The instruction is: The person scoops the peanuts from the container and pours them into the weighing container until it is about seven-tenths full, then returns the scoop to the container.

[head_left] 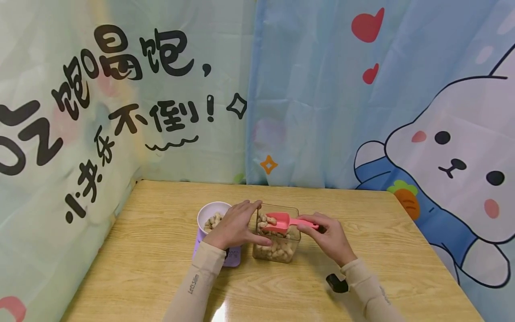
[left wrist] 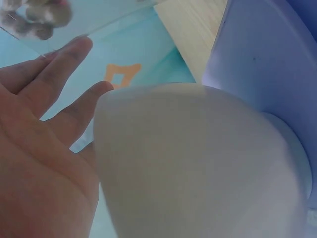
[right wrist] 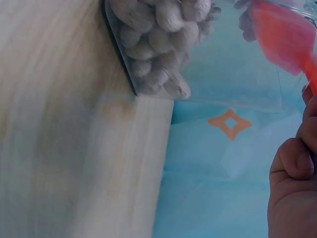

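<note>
My right hand [head_left: 331,239] grips the handle of a red scoop [head_left: 281,222], which carries peanuts [head_left: 267,220] just above or inside the mouth of a clear square container [head_left: 257,252]. Behind the clear wall, many more peanuts [right wrist: 161,39] fill the lower part of the container. My left hand [head_left: 235,226] spreads its fairly straight fingers beside the container's left side, fingertips at its rim. Partly under that hand, a white bowl [head_left: 203,210] with peanuts stands on a purple scale [head_left: 232,259]; digits show on its display, too small to read surely.
A wooden table [head_left: 153,277] carries everything. Printed curtains [head_left: 314,112] hang along its back and left edges. Below the right wrist is a black object [head_left: 337,283], seemingly the wrist camera.
</note>
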Motion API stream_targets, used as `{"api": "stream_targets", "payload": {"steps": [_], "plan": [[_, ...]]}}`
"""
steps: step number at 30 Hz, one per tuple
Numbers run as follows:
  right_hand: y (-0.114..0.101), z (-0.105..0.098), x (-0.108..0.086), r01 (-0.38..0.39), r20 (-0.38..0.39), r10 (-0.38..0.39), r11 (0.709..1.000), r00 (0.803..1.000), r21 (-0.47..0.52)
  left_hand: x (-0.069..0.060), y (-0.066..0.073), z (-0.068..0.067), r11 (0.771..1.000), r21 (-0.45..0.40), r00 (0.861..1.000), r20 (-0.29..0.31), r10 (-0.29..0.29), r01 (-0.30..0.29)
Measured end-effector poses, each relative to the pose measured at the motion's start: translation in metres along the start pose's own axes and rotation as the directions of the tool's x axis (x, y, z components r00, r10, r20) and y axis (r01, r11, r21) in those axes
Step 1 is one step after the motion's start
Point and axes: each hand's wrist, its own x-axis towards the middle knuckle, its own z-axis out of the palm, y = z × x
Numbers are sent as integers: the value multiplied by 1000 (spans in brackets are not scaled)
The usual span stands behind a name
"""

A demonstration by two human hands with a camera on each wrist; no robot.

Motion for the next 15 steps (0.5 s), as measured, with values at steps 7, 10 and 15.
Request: {"api": "stream_targets", "payload": {"steps": [7,10,15], "plan": [[18,2,-15,4,-63,2,995,998,101,-1,1,0,1000,-17,1000,3,-1,1],[35,2,-20,-22,-80,32,993,996,114,-2,1,0,1000,-21,1000,1,-4,4],[49,1,-25,-48,-104,60,992,993,115,-2,2,-2,1000,-18,1000,-2,-5,5]]}}
